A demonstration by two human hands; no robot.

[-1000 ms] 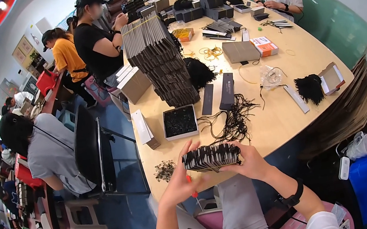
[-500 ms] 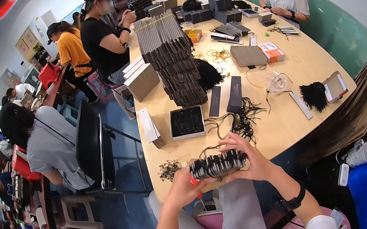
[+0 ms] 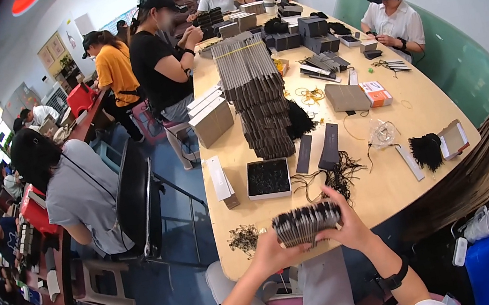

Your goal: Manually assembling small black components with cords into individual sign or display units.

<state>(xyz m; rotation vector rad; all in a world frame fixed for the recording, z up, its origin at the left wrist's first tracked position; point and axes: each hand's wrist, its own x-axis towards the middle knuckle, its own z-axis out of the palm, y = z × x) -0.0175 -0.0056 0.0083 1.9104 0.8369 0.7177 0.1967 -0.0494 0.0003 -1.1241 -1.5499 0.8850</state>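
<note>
At the near tabletop [image 3: 393, 192] edge, left hand [image 3: 270, 253] and right hand [image 3: 350, 225] clamp a stack of dark cards [image 3: 307, 223] by its ends; likely light, stiff, slippery loose sheets, best squeezed endwise. Beyond: open tray [image 3: 268, 179], tall stacks [image 3: 254, 96].

Long wooden table [image 3: 391, 179] crowded with packing goods

Beyond the fingers: an open tray of black pieces [image 3: 267, 178], tangled black cords [image 3: 335, 175], a tall stack of grey sleeves [image 3: 256, 99].
</note>
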